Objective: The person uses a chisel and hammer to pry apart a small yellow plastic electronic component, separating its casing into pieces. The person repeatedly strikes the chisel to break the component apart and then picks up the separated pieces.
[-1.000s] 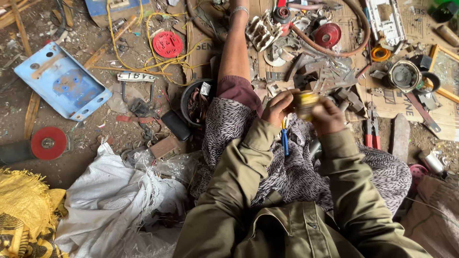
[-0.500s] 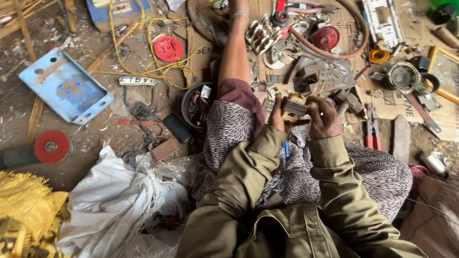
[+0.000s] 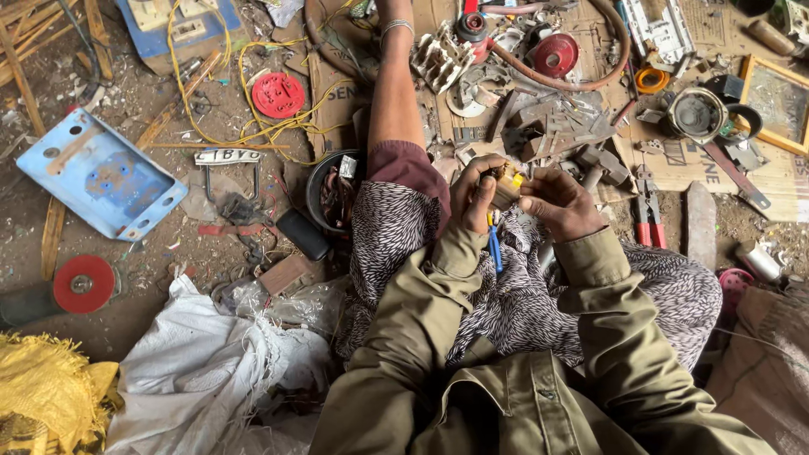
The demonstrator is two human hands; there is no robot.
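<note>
Left hand [image 3: 474, 190] clamps the small yellow part [image 3: 506, 184]; right hand [image 3: 560, 200] pinches it, maybe prying; brace on lap.

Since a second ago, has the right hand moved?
Cannot tell: the right hand stays by the small part, beside the red-handled pliers; the camera itself shifted.
</note>
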